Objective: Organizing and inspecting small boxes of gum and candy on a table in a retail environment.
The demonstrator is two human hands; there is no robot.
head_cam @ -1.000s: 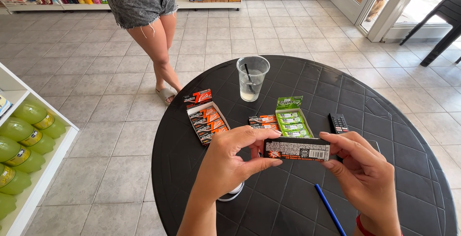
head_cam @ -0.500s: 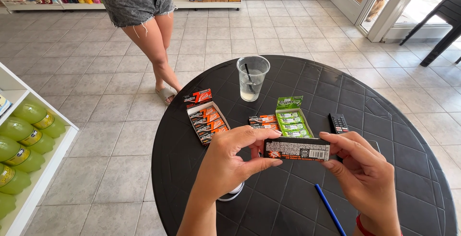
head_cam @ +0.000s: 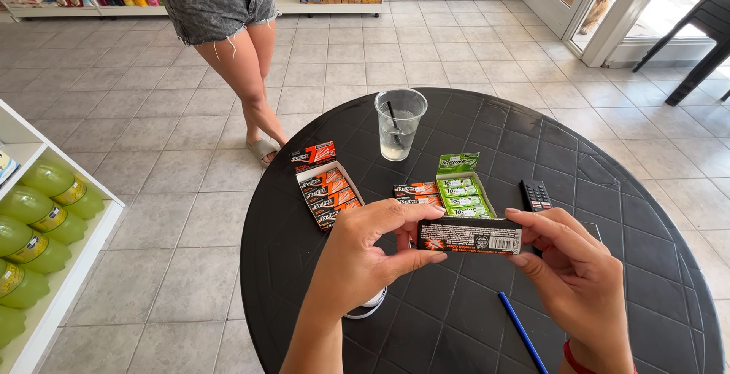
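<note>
**Both hands on one gum pack**

Left hand and right hand pinch opposite ends of a black gum pack, held level above the round black table. Green gum box at 12 o'clock, orange gum box at 10, plastic cup farther behind. Blue pen at 5.

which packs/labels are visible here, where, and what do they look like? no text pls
Black pack: slim bar with barcode patch, held between left hand and right hand.
Orange box: open display tray, table left, orange-black packs.
Green box: open tray, table centre, green packs.
Loose packs: orange, between the boxes.
</note>
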